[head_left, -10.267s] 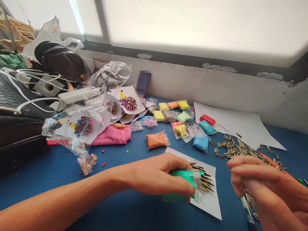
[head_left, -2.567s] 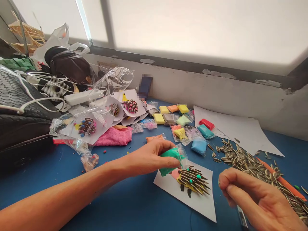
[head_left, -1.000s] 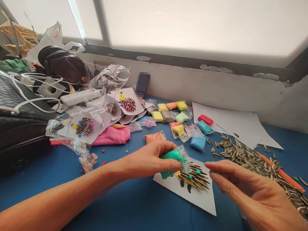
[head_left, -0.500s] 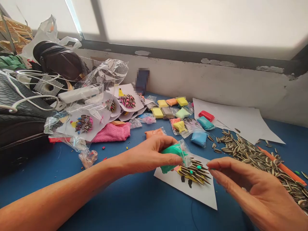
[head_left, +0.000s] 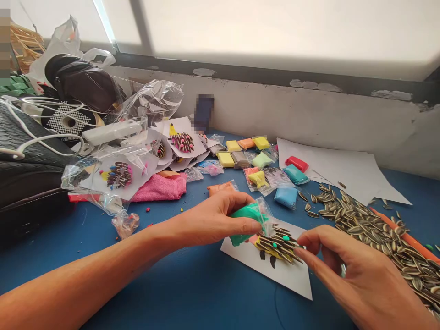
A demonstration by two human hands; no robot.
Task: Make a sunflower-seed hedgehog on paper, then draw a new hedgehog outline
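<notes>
In my left hand (head_left: 220, 217) is a clear plastic packet of green modelling clay (head_left: 245, 220), closed between thumb and fingers above the paper. Under it lies a white paper card (head_left: 288, 284) bearing a hedgehog figure (head_left: 280, 245) of yellow clay, with striped sunflower seeds as spines, two green clay dots among them and black feet. The packet partly hides the figure's left end. At the right ends of the spines is my right hand (head_left: 343, 261), its thumb and index fingertips brought together. Whatever lies between those fingertips is too small to make out.
Loose sunflower seeds (head_left: 364, 220) are heaped on the right around an orange stick (head_left: 409, 236). Wrapped clay packets (head_left: 225, 159) sit behind the card, near white paper sheets (head_left: 354, 172). Finished hedgehog cards (head_left: 182, 142), a pink cloth (head_left: 161, 187) and a black bag (head_left: 30, 183) crowd the left.
My right hand's fingertips have moved slightly down and left to the hedgehog's right spine tips. My left hand keeps its hold on the green clay packet, nearly still.
</notes>
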